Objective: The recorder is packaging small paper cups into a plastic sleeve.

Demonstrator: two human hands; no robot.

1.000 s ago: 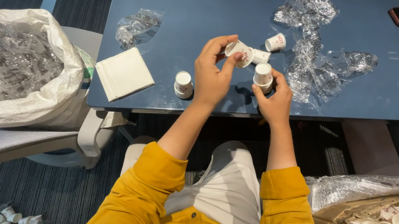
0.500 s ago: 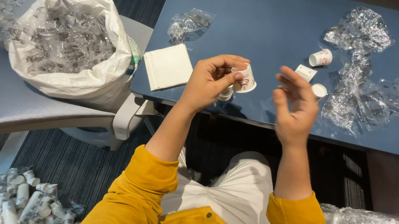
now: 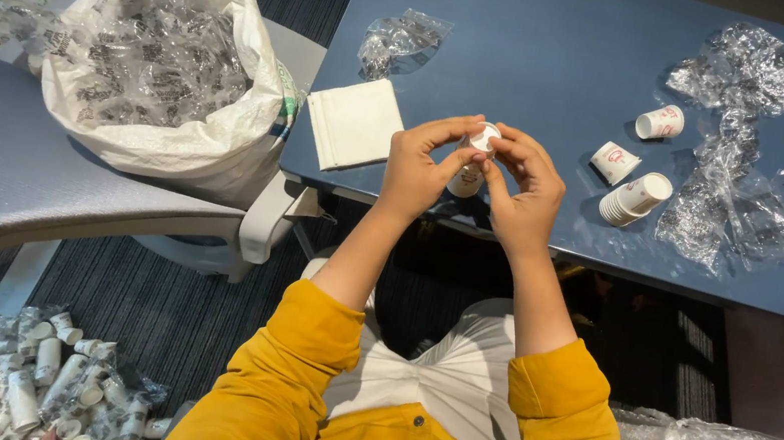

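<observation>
Left hand: your left hand [image 3: 416, 168] is curled around a small white paper cup [image 3: 472, 160], thumb and fingertips pinching it near the rim.
Right hand: your right hand [image 3: 525, 189] closes on the same cup from the other side, fingertips meeting the left ones at its top.
Cup position: it sits between both hands, above the near edge of the dark blue table [image 3: 556, 50].
On the table, right: a short stack of white paper cups [image 3: 633, 198] lies on its side, with two single white cups [image 3: 614, 161] [image 3: 660, 122] just beyond it, beside crumpled clear plastic wrapping [image 3: 740, 185].
On the table, left: a folded white napkin [image 3: 355, 123] and a small clear plastic bag [image 3: 397, 41].
Beside you: a white sack full of clear wrappers [image 3: 155, 68] rests on a grey chair [image 3: 5, 169].
Floor: a heap of bagged white cups [image 3: 7, 381].
</observation>
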